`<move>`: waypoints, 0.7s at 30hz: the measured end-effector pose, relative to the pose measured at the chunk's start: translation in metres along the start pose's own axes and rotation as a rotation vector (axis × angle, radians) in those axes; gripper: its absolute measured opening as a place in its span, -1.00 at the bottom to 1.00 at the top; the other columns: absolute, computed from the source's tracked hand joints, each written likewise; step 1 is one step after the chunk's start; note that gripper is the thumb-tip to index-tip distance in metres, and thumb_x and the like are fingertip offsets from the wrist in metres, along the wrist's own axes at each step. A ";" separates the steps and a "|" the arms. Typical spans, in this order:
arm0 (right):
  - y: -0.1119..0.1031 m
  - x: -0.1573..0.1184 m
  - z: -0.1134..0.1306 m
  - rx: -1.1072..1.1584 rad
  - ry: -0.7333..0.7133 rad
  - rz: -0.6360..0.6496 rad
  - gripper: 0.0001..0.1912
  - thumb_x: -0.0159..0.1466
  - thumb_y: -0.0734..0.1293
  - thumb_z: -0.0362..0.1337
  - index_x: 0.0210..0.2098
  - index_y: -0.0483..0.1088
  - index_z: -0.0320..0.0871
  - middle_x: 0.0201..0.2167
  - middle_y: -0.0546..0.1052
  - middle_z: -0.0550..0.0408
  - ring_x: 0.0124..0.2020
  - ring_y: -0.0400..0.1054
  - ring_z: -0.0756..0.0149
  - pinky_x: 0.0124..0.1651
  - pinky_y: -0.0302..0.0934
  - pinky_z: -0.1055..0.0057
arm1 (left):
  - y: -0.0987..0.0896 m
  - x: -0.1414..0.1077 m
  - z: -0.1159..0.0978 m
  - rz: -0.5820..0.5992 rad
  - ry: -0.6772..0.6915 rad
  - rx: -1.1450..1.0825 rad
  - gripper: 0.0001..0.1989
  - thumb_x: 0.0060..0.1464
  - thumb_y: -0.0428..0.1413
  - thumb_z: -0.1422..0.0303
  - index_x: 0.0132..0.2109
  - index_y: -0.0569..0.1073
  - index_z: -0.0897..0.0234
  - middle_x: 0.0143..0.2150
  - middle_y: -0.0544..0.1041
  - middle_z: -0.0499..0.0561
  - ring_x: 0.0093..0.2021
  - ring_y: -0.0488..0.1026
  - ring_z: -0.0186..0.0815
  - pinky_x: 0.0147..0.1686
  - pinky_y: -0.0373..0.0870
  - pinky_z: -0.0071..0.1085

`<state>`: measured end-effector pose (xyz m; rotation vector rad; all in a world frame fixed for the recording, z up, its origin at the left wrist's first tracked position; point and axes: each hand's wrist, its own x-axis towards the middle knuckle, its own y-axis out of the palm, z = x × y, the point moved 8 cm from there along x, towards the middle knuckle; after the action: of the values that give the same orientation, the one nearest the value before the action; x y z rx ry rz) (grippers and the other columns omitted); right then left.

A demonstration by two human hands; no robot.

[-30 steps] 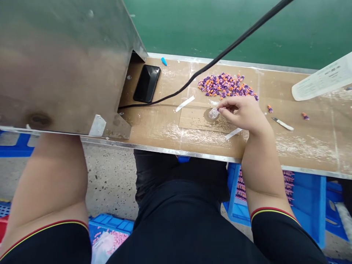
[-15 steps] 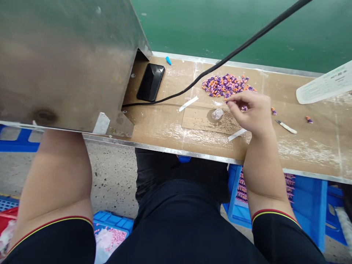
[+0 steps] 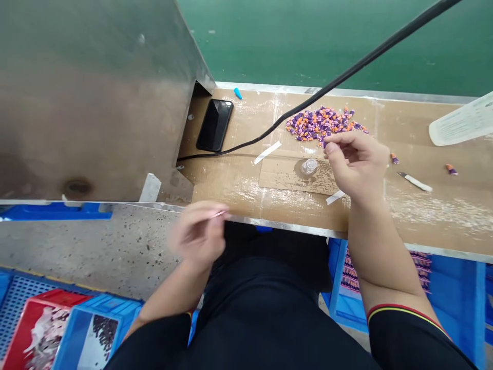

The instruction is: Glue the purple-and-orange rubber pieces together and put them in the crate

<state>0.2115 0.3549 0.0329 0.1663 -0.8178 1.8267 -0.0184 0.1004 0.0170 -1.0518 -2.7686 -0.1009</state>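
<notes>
My left hand (image 3: 198,234), somewhat blurred, is in front of the bench edge. Its thumb and index finger pinch a thin pink piece (image 3: 218,214). Over the bench, my right hand (image 3: 360,164) is closed at the fingertips on a small purple piece (image 3: 325,145), mostly covered by the fingers. Just behind those fingertips lies a pile of small purple, orange and pink pieces (image 3: 311,123). A small clear container (image 3: 309,166) stands on a wet-looking cardboard sheet (image 3: 277,177), left of my right hand.
A metal housing (image 3: 96,103) fills the left. A phone (image 3: 215,126) and black cable (image 3: 285,110) lie beside it. Right of my hand are a white-handled knife (image 3: 416,181), loose pieces and a whitish container (image 3: 458,123). Blue crates (image 3: 458,303) and a red bin (image 3: 29,321) stand below.
My left hand has come out from beneath the metal housing, moving right, with the thin pink piece now visible in it. My right hand stays near the pile, still pinching. The view has shifted slightly.
</notes>
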 end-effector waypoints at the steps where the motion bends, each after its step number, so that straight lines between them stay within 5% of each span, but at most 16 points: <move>1: 0.005 -0.002 0.001 0.040 -0.002 -0.002 -0.83 0.50 0.42 -0.08 -0.10 0.65 0.03 -0.27 0.71 0.07 -0.34 0.63 0.20 -0.27 0.55 0.20 | 0.013 -0.001 0.006 -0.013 0.044 -0.022 -0.74 0.24 0.50 0.04 -0.24 0.71 0.07 -0.33 0.70 -0.05 -0.38 0.60 -0.35 -0.34 0.63 -0.36; 6: 0.017 -0.010 0.003 0.188 0.026 -0.007 -0.79 0.56 0.39 -0.05 -0.04 0.63 0.01 -0.30 0.69 0.10 -0.31 0.71 0.22 -0.29 0.59 0.28 | 0.116 0.019 0.068 0.276 -0.420 -0.332 -0.50 -0.03 0.62 -0.09 -0.23 0.76 0.23 -0.26 0.76 0.09 -0.29 0.73 -0.30 -0.18 0.76 -0.37; 10: 0.018 -0.008 -0.001 0.292 0.051 -0.046 -0.81 0.55 0.40 -0.07 -0.04 0.62 0.00 -0.22 0.74 0.09 -0.29 0.73 0.24 -0.33 0.59 0.34 | 0.162 0.054 0.068 0.431 -0.460 -0.415 -0.47 -0.07 0.65 -0.05 -0.19 0.76 0.27 -0.16 0.78 0.14 -0.17 0.76 -0.28 -0.03 0.77 -0.38; 14: 0.019 -0.006 -0.005 0.266 0.055 -0.072 -0.84 0.52 0.40 -0.16 -0.05 0.65 -0.01 -0.12 0.77 0.04 -0.16 0.76 0.18 -0.15 0.69 0.23 | 0.180 0.078 0.071 0.409 -0.407 -0.408 -0.44 -0.14 0.65 -0.10 -0.22 0.75 0.25 -0.21 0.77 0.08 -0.20 0.73 -0.34 -0.08 0.73 -0.43; 21: 0.030 -0.011 -0.012 0.267 0.169 -0.034 -0.84 0.49 0.44 -0.15 -0.05 0.69 0.01 -0.12 0.78 0.03 -0.17 0.75 0.15 -0.19 0.71 0.21 | 0.174 0.079 0.076 0.364 -0.241 -0.240 -0.46 0.05 0.55 -0.14 -0.18 0.73 0.27 -0.28 0.72 0.08 -0.35 0.61 -0.35 -0.29 0.62 -0.40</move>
<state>0.1927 0.3477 0.0050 0.1927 -0.4495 1.8838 0.0282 0.2915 -0.0423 -1.7156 -2.7618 -0.2786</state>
